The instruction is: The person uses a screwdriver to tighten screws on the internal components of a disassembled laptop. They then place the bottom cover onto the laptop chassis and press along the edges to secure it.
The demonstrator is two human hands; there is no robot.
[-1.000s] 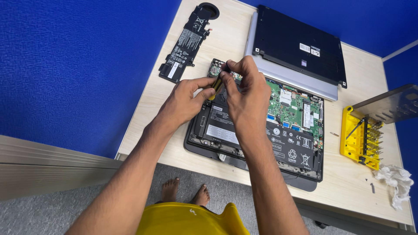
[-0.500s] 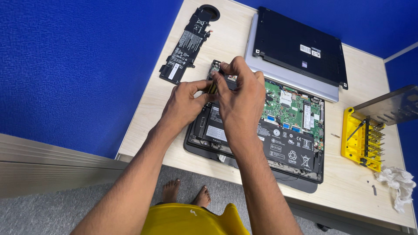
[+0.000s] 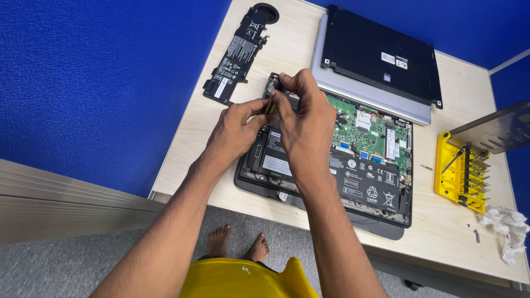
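Over the last second both hands have lifted slightly off the opened dark-grey laptop base with its exposed green circuit board [image 3: 381, 138], so the small dark, yellow-edged part [image 3: 269, 106] now sits clear of the board's left corner. The left hand [image 3: 234, 132] and right hand [image 3: 303, 118] pinch it between closed fingertips [image 3: 274, 96]. Beyond the fingers a long black battery pack [image 3: 237, 55] lies on the pale wooden table [image 3: 187, 149].
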